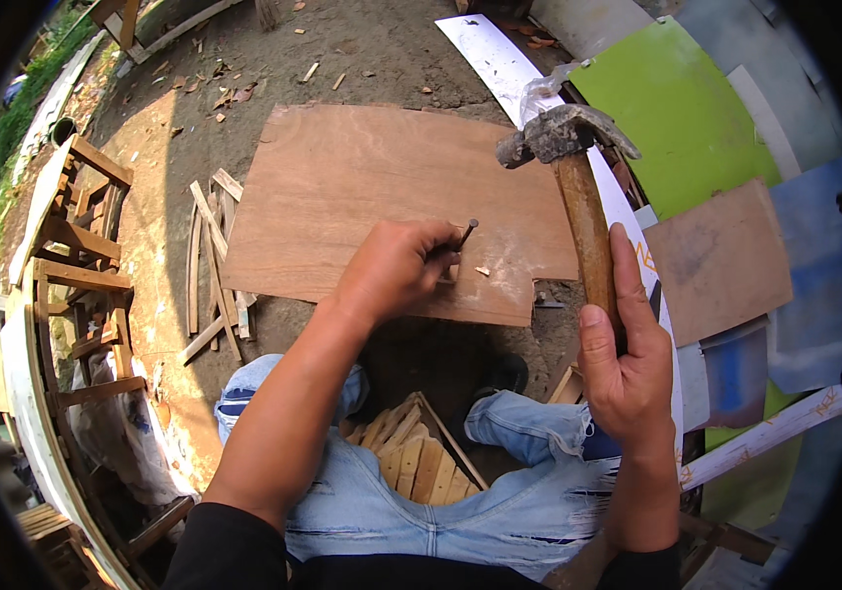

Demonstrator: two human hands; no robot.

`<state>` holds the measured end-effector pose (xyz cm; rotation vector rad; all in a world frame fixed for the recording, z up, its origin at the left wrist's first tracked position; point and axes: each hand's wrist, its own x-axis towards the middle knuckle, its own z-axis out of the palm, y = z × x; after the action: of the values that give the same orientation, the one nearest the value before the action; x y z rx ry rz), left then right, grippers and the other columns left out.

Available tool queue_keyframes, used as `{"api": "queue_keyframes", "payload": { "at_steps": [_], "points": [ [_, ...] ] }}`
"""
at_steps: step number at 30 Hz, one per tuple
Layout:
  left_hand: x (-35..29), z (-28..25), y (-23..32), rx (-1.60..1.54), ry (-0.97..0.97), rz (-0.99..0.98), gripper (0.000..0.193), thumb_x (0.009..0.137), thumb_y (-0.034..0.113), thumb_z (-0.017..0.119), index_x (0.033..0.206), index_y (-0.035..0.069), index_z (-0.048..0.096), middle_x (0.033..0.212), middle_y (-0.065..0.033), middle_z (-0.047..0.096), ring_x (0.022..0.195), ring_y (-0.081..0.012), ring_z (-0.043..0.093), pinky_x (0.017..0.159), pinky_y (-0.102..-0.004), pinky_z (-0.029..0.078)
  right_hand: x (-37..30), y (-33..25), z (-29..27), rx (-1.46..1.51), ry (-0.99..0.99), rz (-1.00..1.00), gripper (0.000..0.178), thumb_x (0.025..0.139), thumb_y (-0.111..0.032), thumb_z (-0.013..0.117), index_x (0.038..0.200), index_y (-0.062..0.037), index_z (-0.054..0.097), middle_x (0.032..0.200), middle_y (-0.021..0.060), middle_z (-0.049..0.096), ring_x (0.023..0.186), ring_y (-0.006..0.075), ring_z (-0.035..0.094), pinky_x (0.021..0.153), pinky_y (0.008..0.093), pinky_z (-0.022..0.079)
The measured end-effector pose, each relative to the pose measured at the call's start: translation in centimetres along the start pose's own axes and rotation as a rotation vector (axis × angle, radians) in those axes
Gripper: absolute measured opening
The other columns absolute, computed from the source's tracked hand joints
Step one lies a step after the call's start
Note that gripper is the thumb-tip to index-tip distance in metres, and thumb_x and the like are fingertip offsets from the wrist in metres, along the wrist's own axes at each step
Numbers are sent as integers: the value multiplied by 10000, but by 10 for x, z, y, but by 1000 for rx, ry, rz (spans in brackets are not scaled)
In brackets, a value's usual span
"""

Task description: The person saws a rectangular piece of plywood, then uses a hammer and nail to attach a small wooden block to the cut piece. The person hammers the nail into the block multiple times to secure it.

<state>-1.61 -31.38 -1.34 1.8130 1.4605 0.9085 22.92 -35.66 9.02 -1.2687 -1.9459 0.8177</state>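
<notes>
My left hand [396, 264] is closed near the right front part of a brown plywood sheet [342, 177], pinching a dark metal nail [470, 230]. The nail tilts, its flat head up; its lower end is hidden by my fingers. A small pale wood chip [482, 270] lies on the sheet just right of that hand. Raised at the right, my right hand [630, 369] grips a claw hammer [583, 206] by the lower end of its worn wooden handle. The dirty metal hammer head is up over the sheet's right edge, apart from the nail.
Thin wood strips [210, 256] lie left of the sheet. Cut wood pieces [421, 462] sit between my legs in jeans. Wooden frames [91, 265] stand at the left. Along the right are a long white strip [510, 74], a green panel [672, 113] and other boards.
</notes>
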Motion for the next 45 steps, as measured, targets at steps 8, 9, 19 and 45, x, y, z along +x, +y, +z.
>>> {"api": "queue_keyframes", "payload": {
  "at_steps": [8,9,19,45],
  "points": [
    [0,3,-1,-1,-32,-23,154,870,63,731,1022,39,720,882,-157,735,800,-281,735,728,-341,553,-9,-1,-2,-173,0,-184,604,969,-16,564,1551,-50,402,1048,258,687,831,335,685,764,370,535],
    [-1,3,-2,13,-9,-6,151,870,63,730,1019,38,720,882,-153,737,803,-273,738,729,-339,553,-9,-2,-3,-170,14,-192,604,970,-15,561,1551,-49,400,1032,255,687,821,332,682,755,372,534],
    [1,5,-5,22,-23,-10,158,868,46,727,1025,31,715,882,-137,749,817,-236,746,733,-331,554,-3,-6,-7,-215,-130,-154,607,963,5,547,1550,-41,398,976,237,677,739,307,646,703,375,521],
    [2,7,-8,23,-22,2,174,861,59,739,1032,34,716,891,-150,749,832,-264,751,738,-352,565,-6,-13,-6,-198,-160,-56,639,950,-13,563,1560,-100,397,919,228,650,771,371,637,722,423,513]
  ]
}}
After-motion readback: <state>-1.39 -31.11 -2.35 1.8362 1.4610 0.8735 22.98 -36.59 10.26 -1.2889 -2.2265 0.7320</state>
